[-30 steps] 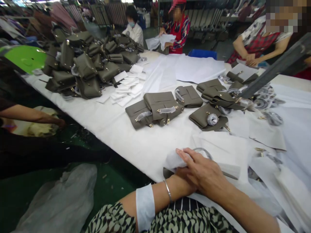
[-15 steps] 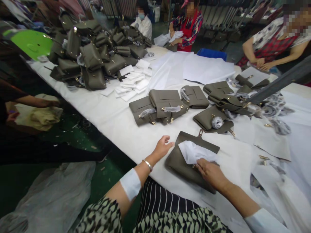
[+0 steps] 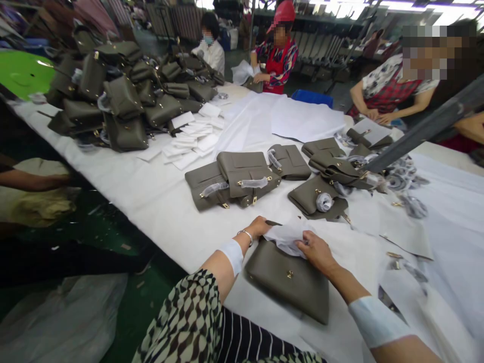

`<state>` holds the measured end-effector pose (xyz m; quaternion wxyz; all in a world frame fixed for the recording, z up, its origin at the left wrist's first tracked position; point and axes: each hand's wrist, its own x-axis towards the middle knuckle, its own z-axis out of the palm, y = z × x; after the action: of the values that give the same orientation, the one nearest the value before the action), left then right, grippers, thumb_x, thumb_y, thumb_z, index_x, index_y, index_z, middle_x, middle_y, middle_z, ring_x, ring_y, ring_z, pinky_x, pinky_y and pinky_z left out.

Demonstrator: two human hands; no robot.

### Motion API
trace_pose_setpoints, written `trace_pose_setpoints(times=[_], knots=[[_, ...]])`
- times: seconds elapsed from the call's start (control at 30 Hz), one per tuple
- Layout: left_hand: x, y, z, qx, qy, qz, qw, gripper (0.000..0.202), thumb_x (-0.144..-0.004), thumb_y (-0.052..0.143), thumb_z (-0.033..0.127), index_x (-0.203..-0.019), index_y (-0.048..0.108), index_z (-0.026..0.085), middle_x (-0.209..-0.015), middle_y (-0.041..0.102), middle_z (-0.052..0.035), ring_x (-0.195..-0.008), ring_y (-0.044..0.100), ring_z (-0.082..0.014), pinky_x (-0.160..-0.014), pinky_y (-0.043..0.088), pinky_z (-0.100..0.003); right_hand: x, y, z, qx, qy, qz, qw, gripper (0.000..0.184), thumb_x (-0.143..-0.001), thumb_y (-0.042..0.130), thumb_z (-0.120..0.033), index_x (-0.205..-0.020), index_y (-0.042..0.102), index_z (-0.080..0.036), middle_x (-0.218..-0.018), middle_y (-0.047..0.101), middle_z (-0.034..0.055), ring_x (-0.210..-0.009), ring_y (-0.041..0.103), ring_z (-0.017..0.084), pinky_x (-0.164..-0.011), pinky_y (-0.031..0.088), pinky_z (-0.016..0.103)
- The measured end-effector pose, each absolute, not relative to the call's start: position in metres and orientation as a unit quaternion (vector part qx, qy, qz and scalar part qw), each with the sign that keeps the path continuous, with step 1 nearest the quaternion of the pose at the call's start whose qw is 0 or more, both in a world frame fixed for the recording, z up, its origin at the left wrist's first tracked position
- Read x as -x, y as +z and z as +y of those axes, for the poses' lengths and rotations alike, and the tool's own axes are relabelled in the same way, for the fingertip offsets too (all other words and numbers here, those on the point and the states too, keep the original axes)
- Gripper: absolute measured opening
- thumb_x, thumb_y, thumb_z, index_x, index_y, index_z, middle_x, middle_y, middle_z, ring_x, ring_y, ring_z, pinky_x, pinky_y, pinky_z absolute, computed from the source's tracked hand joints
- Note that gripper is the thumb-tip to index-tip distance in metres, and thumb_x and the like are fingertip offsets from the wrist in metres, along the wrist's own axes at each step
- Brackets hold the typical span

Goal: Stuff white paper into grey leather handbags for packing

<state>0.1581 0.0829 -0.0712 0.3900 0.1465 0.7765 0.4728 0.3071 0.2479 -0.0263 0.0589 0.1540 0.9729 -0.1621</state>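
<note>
A grey-olive leather handbag (image 3: 291,280) lies flat on the white table (image 3: 159,201) right in front of me, its gold clasp facing up. White tissue paper (image 3: 284,236) sticks out of its far edge. My left hand (image 3: 258,226) grips the bag's far left corner beside the paper. My right hand (image 3: 315,250) presses on the tissue paper at the bag's top edge.
Several finished handbags (image 3: 238,176) lie mid-table, and a big heap of handbags (image 3: 121,96) sits far left beside white paper slips (image 3: 192,138). Large white sheets (image 3: 302,118) cover the far side. Three people work across the table; another person's arm (image 3: 34,179) is at left.
The bag has been turned so its clasp side faces up and it lies nearer me. My left hand moved from open beside the bag onto its corner; my right hand stays on the tissue.
</note>
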Motion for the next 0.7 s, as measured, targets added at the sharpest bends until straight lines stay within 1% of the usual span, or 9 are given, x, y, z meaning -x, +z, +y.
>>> trace_pose_setpoints(times=[0.07, 0.13, 0.2, 0.27, 0.3, 0.37, 0.47, 0.57, 0.7], knots=[[-0.156, -0.065, 0.085, -0.192, 0.473, 0.772, 0.378, 0.017, -0.072, 0.067, 0.031, -0.069, 0.064, 0.014, -0.065, 0.061, -0.0011, -0.066, 0.054, -0.0161, -0.060, 0.040, -0.026, -0.306, -0.022, 0.251, -0.196, -0.167, 0.964, 0.064, 0.019, -0.081, 0.047, -0.034, -0.083, 0.057, -0.019, -0.083, 0.064, 0.0061, -0.076, 0.058, 0.020, -0.073, 0.044, 0.031], [-0.153, -0.055, 0.086, -0.241, 0.473, 0.767, 0.360, 0.020, -0.075, 0.064, 0.031, -0.063, 0.062, 0.015, -0.059, 0.055, 0.0015, -0.062, 0.050, -0.0139, -0.058, 0.038, -0.025, -0.312, -0.016, 0.255, -0.206, -0.173, 0.962, 0.044, 0.023, -0.079, 0.047, -0.032, -0.091, 0.060, -0.018, -0.085, 0.066, 0.0081, -0.080, 0.061, 0.023, -0.074, 0.047, 0.034], [-0.152, -0.041, 0.089, -0.295, 0.475, 0.751, 0.352, 0.024, -0.077, 0.063, 0.033, -0.060, 0.061, 0.016, -0.058, 0.052, 0.0026, -0.061, 0.047, -0.0125, -0.057, 0.036, -0.024, -0.325, -0.012, 0.256, -0.145, -0.191, 0.971, -0.009, 0.029, -0.081, 0.045, -0.031, -0.100, 0.061, -0.016, -0.097, 0.067, 0.0112, -0.093, 0.062, 0.026, -0.084, 0.049, 0.038], [-0.154, -0.025, 0.093, -0.346, 0.475, 0.727, 0.356, 0.021, -0.076, 0.065, 0.033, -0.063, 0.063, 0.017, -0.063, 0.055, 0.0028, -0.063, 0.049, -0.0121, -0.059, 0.037, -0.024, -0.341, -0.011, 0.254, -0.052, -0.206, 0.975, -0.057, 0.031, -0.085, 0.043, -0.029, -0.107, 0.061, -0.017, -0.109, 0.066, 0.0120, -0.106, 0.060, 0.027, -0.094, 0.046, 0.042], [-0.155, -0.017, 0.096, -0.371, 0.474, 0.713, 0.360, 0.018, -0.076, 0.067, 0.032, -0.066, 0.065, 0.017, -0.067, 0.058, 0.0025, -0.066, 0.051, -0.0123, -0.062, 0.038, -0.023, -0.348, -0.012, 0.252, -0.014, -0.208, 0.976, -0.064, 0.032, -0.086, 0.043, -0.028, -0.110, 0.061, -0.017, -0.113, 0.065, 0.0118, -0.109, 0.059, 0.026, -0.097, 0.045, 0.043], [-0.159, -0.001, 0.102, -0.421, 0.461, 0.693, 0.361, 0.011, -0.076, 0.068, 0.028, -0.073, 0.068, 0.018, -0.076, 0.062, 0.0013, -0.073, 0.055, -0.0132, -0.068, 0.040, -0.022, -0.358, -0.013, 0.246, 0.024, -0.207, 0.977, -0.045, 0.035, -0.088, 0.044, -0.027, -0.117, 0.060, -0.017, -0.117, 0.065, 0.0120, -0.111, 0.059, 0.026, -0.099, 0.045, 0.044], [-0.167, 0.016, 0.108, -0.470, 0.427, 0.693, 0.340, 0.011, -0.080, 0.066, 0.027, -0.076, 0.068, 0.017, -0.083, 0.064, -0.0004, -0.078, 0.057, -0.0140, -0.072, 0.041, -0.021, -0.361, -0.008, 0.234, 0.026, -0.228, 0.973, 0.035, 0.036, -0.091, 0.041, -0.030, -0.118, 0.060, -0.015, -0.117, 0.065, 0.0133, -0.109, 0.061, 0.026, -0.096, 0.047, 0.042], [-0.173, 0.019, 0.108, -0.467, 0.424, 0.704, 0.327, 0.014, -0.081, 0.065, 0.029, -0.075, 0.068, 0.017, -0.080, 0.063, 0.0001, -0.075, 0.057, -0.0131, -0.068, 0.041, -0.020, -0.358, 0.009, 0.216, -0.021, -0.238, 0.965, 0.107, 0.038, -0.097, 0.031, -0.033, -0.102, 0.065, -0.016, -0.103, 0.069, 0.0129, -0.097, 0.064, 0.025, -0.087, 0.049, 0.039], [-0.173, 0.008, 0.106, -0.449, 0.454, 0.693, 0.335, 0.017, -0.080, 0.065, 0.031, -0.072, 0.067, 0.016, -0.071, 0.057, 0.0017, -0.068, 0.054, -0.0112, -0.062, 0.040, -0.020, -0.360, 0.020, 0.190, -0.051, -0.156, 0.978, 0.129, 0.037, -0.096, 0.029, -0.024, -0.107, 0.063, -0.015, -0.103, 0.066, 0.0155, -0.098, 0.061, 0.026, -0.084, 0.046, 0.037]])
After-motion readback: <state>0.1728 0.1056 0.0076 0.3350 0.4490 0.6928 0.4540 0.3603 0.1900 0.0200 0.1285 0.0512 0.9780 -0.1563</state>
